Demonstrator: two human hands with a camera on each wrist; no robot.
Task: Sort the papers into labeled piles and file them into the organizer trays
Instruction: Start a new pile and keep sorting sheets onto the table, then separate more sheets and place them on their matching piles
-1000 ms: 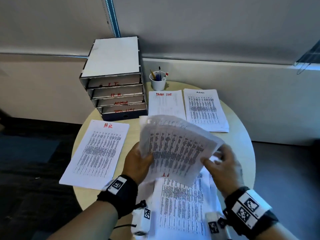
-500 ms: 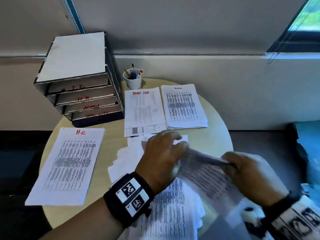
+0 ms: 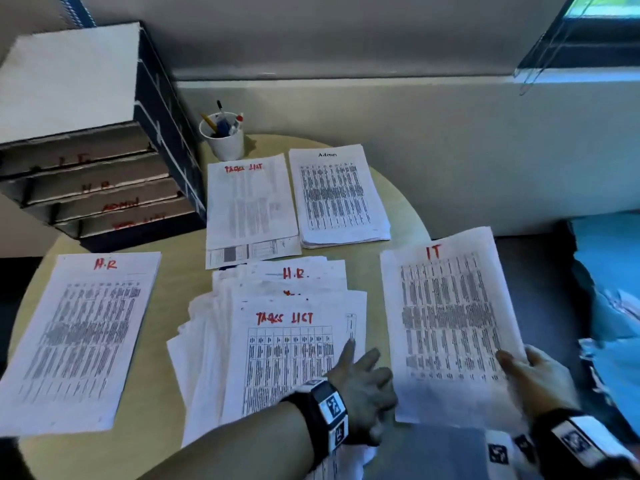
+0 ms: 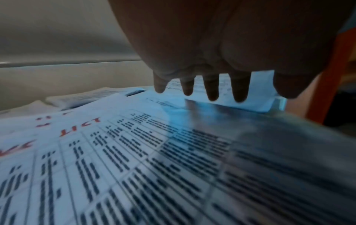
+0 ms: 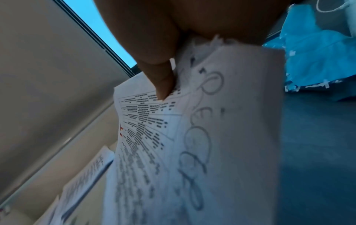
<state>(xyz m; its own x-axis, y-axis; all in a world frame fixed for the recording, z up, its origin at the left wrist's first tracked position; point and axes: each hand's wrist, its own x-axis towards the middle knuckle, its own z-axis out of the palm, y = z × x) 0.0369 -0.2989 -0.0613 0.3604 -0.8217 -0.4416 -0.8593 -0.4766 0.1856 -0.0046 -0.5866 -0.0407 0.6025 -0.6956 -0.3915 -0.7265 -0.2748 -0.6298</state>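
Observation:
My right hand pinches the lower right corner of a thin sheaf of IT papers, thumb on top, at the table's right edge. In the right wrist view the thumb presses on the IT papers. My left hand hovers with straight fingers over the loose unsorted pile, whose top sheet reads "Task list". The left wrist view shows those fingers extended above that top sheet. Sorted piles lie around: H.R, Task list, Admin. The labeled organizer trays stand back left.
A white cup with pens stands behind the Task list pile beside the organizer. The round table is small, and its right rim lies under the IT papers. Blue plastic lies on the floor to the right.
The sheaf that both hands held over the unsorted pile has moved right. My left hand has let go and now hovers over the pile; the right still holds it.

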